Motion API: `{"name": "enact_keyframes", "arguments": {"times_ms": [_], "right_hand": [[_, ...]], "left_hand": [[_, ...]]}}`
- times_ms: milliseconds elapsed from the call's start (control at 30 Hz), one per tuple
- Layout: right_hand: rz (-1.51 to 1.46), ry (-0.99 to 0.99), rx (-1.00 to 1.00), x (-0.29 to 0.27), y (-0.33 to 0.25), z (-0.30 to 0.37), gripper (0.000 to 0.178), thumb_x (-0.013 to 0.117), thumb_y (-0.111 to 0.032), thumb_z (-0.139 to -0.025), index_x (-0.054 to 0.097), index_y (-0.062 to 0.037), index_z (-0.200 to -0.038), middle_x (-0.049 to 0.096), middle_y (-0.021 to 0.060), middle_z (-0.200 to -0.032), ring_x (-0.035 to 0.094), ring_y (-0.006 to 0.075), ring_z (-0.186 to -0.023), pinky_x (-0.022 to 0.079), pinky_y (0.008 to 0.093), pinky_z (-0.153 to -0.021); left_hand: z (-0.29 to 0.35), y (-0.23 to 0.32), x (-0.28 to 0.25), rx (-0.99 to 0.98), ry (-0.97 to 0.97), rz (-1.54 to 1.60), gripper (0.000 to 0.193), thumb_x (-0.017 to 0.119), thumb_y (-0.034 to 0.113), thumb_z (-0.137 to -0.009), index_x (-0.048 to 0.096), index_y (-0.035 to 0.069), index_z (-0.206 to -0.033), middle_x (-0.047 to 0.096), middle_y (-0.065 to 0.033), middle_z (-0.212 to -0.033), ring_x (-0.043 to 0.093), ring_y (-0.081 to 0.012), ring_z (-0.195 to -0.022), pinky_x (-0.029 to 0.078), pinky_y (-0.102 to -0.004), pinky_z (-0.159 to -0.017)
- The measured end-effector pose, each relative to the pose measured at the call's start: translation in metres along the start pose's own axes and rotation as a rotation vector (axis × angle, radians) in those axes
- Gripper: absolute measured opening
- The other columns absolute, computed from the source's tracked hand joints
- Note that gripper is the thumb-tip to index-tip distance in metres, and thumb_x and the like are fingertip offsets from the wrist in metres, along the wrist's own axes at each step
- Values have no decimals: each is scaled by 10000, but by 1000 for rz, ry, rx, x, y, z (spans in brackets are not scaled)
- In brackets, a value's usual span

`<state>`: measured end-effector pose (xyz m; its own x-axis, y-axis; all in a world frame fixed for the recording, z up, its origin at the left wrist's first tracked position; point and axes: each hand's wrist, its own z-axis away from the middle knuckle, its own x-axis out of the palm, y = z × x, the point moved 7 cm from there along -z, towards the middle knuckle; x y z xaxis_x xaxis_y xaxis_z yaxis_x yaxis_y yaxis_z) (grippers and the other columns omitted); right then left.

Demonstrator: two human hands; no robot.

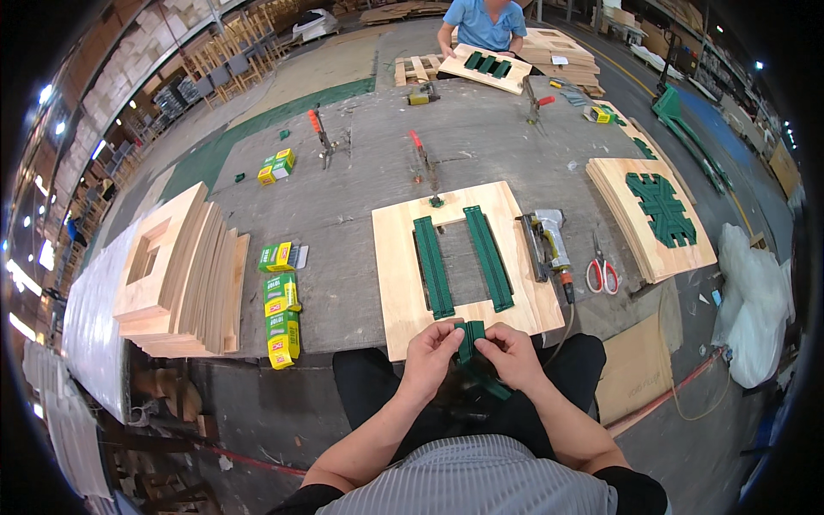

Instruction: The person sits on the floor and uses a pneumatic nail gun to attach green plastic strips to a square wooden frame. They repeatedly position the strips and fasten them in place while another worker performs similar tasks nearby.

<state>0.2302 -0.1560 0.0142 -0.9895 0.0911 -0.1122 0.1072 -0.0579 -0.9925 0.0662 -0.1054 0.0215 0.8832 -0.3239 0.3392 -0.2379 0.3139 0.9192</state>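
Note:
At the table's near edge, my left hand (432, 359) and my right hand (512, 357) pinch a dark green webbing strap (466, 345) between fingers and thumbs. Its upper end looks folded, and the rest hangs down over my lap. Just beyond my hands lies a pale wooden panel (396, 287) with a rectangular opening. Two green straps, a left one (433, 268) and a right one (487, 257), run lengthwise across that opening. A staple gun (552, 245) with a hose rests by the panel's right edge. Red-handled scissors (602, 275) lie further right.
Stacked wooden frames (180, 275) stand at left, beside yellow-green boxes (281, 319). Another stack (652, 219) at right carries a panel with woven green straps. Red-handled clamps (421, 154) are on the grey table (360, 154). Across it, a person (487, 26) holds a strapped panel.

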Motion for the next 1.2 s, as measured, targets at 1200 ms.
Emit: {"name": "enact_keyframes", "arguments": {"times_ms": [1200], "right_hand": [[363, 227, -457, -12, -66, 2, 128, 731, 22, -877, 700, -27, -991, 650, 113, -939, 665, 259, -823, 538, 333, -653]], "left_hand": [[20, 64, 32, 894, 122, -942, 204, 804, 60, -814, 723, 59, -1001, 687, -77, -1040, 654, -282, -1019, 477, -416, -909]]}}
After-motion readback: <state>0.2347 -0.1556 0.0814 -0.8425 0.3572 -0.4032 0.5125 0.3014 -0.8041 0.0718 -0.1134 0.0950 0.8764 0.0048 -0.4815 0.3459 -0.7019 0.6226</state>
